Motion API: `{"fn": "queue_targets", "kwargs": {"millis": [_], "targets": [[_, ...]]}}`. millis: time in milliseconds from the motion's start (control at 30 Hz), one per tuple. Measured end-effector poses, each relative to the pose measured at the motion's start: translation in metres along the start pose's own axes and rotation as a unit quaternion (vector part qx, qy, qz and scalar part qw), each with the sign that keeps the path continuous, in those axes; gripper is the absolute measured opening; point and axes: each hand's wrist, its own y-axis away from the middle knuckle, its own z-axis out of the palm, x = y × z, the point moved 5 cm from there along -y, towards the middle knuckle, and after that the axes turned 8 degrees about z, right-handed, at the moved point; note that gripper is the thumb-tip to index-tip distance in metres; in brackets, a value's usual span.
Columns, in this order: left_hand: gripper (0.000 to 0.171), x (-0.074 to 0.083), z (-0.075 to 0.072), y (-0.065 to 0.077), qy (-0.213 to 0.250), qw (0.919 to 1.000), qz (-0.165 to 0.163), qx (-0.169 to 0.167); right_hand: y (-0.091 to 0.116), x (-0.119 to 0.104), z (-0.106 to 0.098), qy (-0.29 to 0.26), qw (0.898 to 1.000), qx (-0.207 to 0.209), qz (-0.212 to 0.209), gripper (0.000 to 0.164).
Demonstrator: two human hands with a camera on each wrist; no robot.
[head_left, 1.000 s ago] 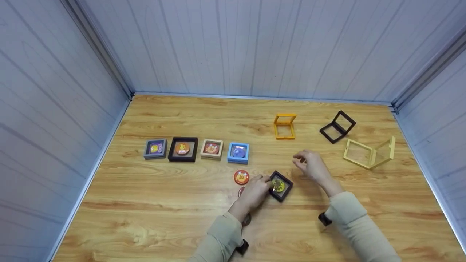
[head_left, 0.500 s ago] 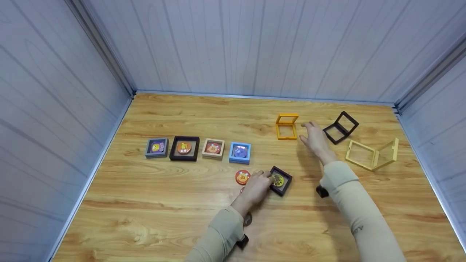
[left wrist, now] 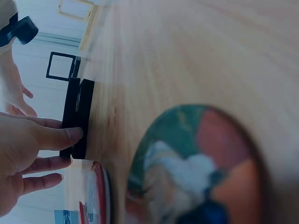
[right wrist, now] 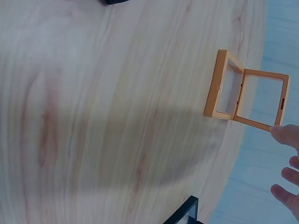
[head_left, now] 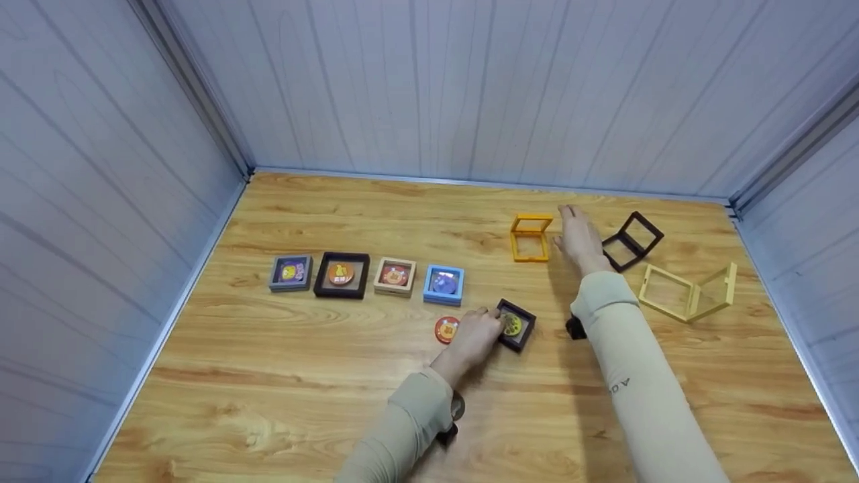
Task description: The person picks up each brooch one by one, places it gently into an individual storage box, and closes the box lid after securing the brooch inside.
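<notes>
My left hand (head_left: 475, 337) grips the left edge of a small black display frame (head_left: 528, 333) with a round yellow badge (head_left: 512, 325) inside. In the left wrist view, my thumb lies on this black frame (left wrist: 85, 116), with fingers on its other side. My right hand (head_left: 580, 236), fingers spread and holding nothing, is just right of an unfolded orange display frame (head_left: 531, 259). Seen from the right wrist, the thumb overlaps a corner of the orange frame's raised lid (right wrist: 264, 73). A red badge (head_left: 444, 330) lies beside my left hand, partly covered by it.
Left of centre, a grey frame (head_left: 273, 275), a larger black frame (head_left: 322, 275), a cream frame (head_left: 393, 291) and a blue frame (head_left: 443, 300) form a row, badges inside. Unfolded black (head_left: 631, 249) and yellow (head_left: 664, 309) frames stand right. Another badge (left wrist: 187, 163) lies by my left wrist.
My right hand has moved away from near the black frame, forward to beside the orange frame. My left hand keeps its grip, with the black frame shifted slightly forward.
</notes>
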Motion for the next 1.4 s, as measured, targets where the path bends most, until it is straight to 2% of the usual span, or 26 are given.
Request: {"fn": "queue_targets", "kwargs": {"millis": [133,533,867,1000,1167,1400], "targets": [[0.02,-0.002,0.0,-0.006,-0.013,0.9998,-0.001,-0.013,-0.007,-0.004,0.001,0.044,0.999,0.0,-0.012,0.059],[0.019,-0.006,0.0,-0.022,-0.028,0.9989,-0.008,-0.036,-0.016,-0.004,0.012,0.069,0.997,-0.026,-0.022,0.055],[0.016,-0.012,-0.001,-0.031,-0.042,0.9981,-0.008,-0.045,-0.018,0.0,0.015,0.059,0.998,-0.018,-0.027,0.055],[0.016,-0.016,-0.001,-0.033,-0.05,0.9974,-0.014,-0.049,-0.019,0.0,0.015,0.052,0.998,-0.026,-0.022,0.055],[0.017,-0.016,-0.002,-0.035,-0.049,0.9971,-0.016,-0.056,-0.019,0.003,0.015,0.031,0.999,-0.034,-0.008,0.044],[0.017,-0.019,-0.002,-0.037,-0.054,0.9965,-0.019,-0.061,-0.016,0.005,0.012,0.055,0.998,0.011,-0.024,0.026]]}}
